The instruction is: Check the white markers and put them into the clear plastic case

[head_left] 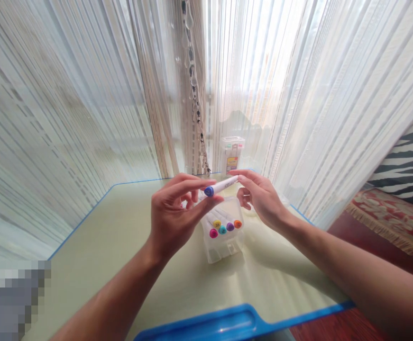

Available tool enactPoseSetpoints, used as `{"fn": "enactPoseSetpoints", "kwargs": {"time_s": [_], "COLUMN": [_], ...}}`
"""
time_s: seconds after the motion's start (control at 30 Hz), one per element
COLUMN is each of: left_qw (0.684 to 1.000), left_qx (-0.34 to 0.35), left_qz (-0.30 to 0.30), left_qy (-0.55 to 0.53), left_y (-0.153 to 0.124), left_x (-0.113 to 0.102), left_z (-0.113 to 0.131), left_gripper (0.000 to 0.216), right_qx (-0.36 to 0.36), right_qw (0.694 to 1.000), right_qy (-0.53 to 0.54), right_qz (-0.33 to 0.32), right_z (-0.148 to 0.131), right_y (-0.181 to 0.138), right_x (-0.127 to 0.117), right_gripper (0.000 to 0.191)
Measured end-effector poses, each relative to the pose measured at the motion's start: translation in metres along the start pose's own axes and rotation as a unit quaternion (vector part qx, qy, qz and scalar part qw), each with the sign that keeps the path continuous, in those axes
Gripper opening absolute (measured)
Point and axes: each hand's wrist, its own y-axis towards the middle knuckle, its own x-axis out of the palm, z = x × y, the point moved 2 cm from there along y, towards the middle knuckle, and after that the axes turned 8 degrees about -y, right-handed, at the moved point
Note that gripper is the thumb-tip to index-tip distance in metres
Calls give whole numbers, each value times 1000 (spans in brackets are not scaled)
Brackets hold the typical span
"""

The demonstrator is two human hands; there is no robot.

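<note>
A white marker (224, 185) with a blue end is held up at a slant above the table. My left hand (176, 208) pinches it near the blue end between thumb and fingers. At the far end, the fingers of my right hand (261, 194) close around the marker's tip, the lower fingers curled in. Below the hands, a clear plastic case (224, 251) lies on the table with several white markers in it. Their ends show pink, yellow, teal (222, 229), purple and orange (238, 224). My hands partly hide the case's far side.
The pale green table (121, 232) has a blue edge and a blue tray (206, 327) at the front. A clear upright container (232, 154) with a label stands at the back. String curtains (96, 94) hang behind, with a bead strand (194, 85). A patterned, fringed cloth (398, 218) is at right.
</note>
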Motion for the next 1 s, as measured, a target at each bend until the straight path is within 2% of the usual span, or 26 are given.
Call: {"fn": "enactPoseSetpoints", "kwargs": {"time_s": [0.2, 0.3, 0.47, 0.63, 0.73, 1.0], "left_qw": [1000, 1000, 992, 970, 953, 943], "left_qx": [8, -12, -102, -217, -276, -304], "left_qz": [-12, 8, 72, 90, 89, 68], "left_qy": [21, 23, -14, -69, -85, -116], "left_y": [-1, 0, 9, 14, 12, 11], "left_x": [1, 0, -9, -16, -18, -22], "left_z": [2, 0, -15, -36, -46, -55], "left_gripper": [22, 20, 19, 23, 26, 29], "right_qx": [-2, -23, -88, -138, -171, -230], "right_qw": [1000, 1000, 995, 988, 984, 972], "right_qy": [5, 16, 26, 41, 19, -34], "right_qz": [-1, 10, 45, 60, 45, 17], "right_z": [0, -1, -5, -13, -22, -35], "right_y": [1, 2, 3, -5, -15, -28], "right_x": [0, 0, -2, -4, -2, 6], "right_gripper": [34, 30, 27, 25, 24, 20]}}
